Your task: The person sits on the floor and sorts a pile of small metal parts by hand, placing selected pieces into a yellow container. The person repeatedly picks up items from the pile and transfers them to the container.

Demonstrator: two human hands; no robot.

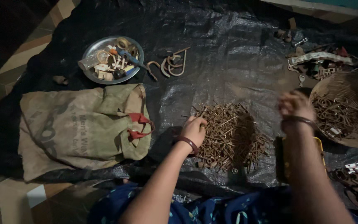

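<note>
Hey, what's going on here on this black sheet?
A person sits at a black plastic sheet sorting rusty hardware. Their left hand rests on a pile of rusty nails and screws. The right hand is raised and blurred beside a woven basket holding more rusty pieces. A worn cloth bag and a metal plate of odds and ends lie nearby.

Black plastic sheet over tiled floor: rusty bolt pile, cloth bag, metal plate, woven basket.
</note>
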